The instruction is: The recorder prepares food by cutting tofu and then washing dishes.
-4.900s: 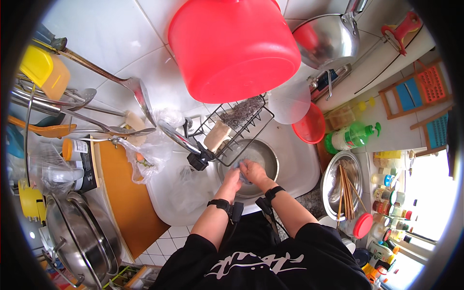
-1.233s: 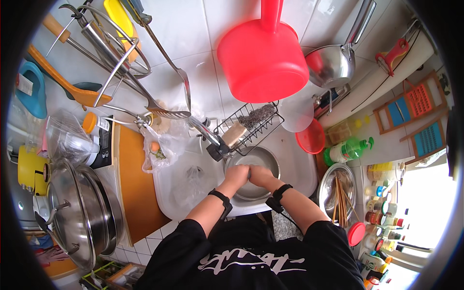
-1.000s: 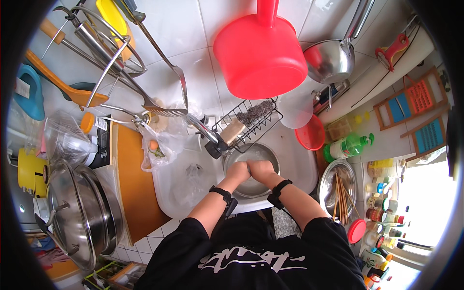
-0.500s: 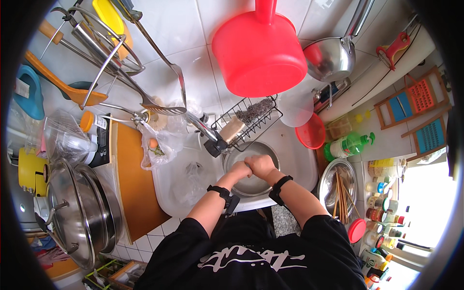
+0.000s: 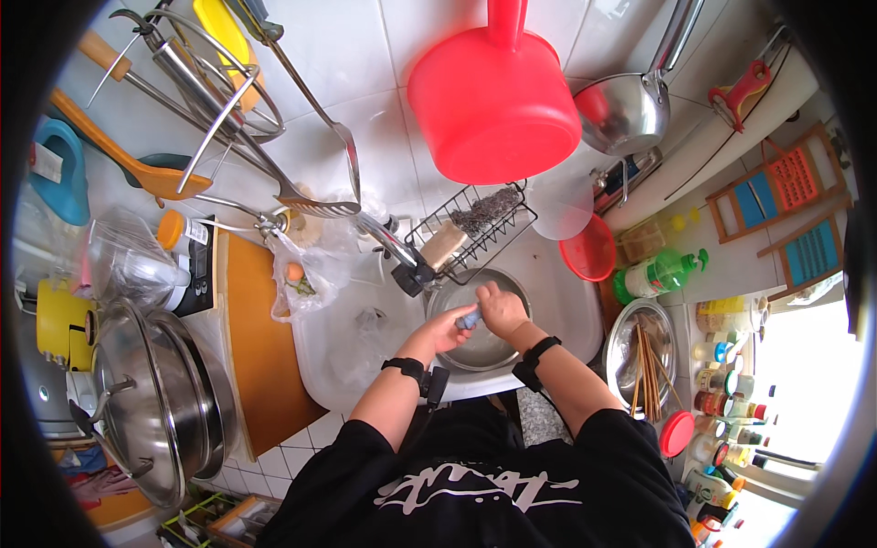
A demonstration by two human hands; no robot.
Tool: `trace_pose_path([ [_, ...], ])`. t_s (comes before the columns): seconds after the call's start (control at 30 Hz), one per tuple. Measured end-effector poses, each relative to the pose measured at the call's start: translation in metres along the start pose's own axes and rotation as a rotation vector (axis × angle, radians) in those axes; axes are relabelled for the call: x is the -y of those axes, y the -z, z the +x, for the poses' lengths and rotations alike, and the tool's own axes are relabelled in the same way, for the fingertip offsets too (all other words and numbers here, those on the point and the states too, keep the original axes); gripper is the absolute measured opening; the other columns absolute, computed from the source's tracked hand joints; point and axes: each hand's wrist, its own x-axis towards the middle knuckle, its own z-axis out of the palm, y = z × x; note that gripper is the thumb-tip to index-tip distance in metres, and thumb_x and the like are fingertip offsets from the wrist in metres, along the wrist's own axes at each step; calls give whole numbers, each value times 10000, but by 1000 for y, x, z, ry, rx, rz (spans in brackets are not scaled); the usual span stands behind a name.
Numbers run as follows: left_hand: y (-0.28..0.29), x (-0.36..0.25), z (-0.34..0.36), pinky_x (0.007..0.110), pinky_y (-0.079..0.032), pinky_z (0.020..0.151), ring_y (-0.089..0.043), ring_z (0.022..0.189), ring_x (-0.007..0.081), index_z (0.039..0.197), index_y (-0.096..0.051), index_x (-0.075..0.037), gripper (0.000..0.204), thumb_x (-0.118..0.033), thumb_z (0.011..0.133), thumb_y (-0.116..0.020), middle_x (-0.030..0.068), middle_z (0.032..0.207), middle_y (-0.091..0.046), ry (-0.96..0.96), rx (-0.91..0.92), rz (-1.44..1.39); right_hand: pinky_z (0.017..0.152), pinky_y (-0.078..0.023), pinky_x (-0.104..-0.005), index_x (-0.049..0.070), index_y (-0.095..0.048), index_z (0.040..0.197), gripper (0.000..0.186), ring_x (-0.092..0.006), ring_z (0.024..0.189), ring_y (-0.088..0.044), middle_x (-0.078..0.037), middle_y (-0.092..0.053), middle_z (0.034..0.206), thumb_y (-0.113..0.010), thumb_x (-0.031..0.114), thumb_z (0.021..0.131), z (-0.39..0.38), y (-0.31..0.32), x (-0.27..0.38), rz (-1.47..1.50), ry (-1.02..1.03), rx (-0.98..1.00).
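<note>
A small blue-grey bunched item (image 5: 469,320), cloth-like but too small to name surely, shows between my hands. My left hand (image 5: 446,331) has its fingers closed around it, palm turned partly up. Close against its far right side is my right hand (image 5: 502,312), curled in a fist; what it grips is hidden, though the item seems to run into it. Both hands are above a round metal basin (image 5: 493,354), which stands in the white sink (image 5: 571,342). The faucet (image 5: 388,239) reaches over the sink just beyond them.
A black wire rack (image 5: 498,239) holding a sponge and a steel scourer spans the sink's far side. A clear plastic bag (image 5: 301,274) is at left. Overhead hang a red dipper (image 5: 493,110) and metal utensils. Chopsticks lie in a metal dish (image 5: 630,329) at right.
My hands have parted slightly. The left has turned and shifted a little left, exposing the blue-grey item; the right has risen slightly toward the rack.
</note>
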Motion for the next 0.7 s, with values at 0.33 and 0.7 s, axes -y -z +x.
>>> trace_pose_path([
  [0.33,-4,-9,-32,380,-570,948,-691,1127,191,1463,-567,-126,578,-80,961,-848,54,1238,-691,-597,-95,111,818,-583,-362,22,-720,1262,347,-212,874,-728,-150,-775,1012,-792,264,1024,-34,14,-3,919,-400,197],
  [0.7,5,-29,-77,326,-565,862,-692,1016,164,1429,-605,-48,608,-220,927,-902,93,1072,-715,-635,-334,626,785,-559,-410,16,-678,1138,264,-245,858,-695,-125,-731,954,-706,269,1066,-26,13,-31,1002,-725,-421],
])
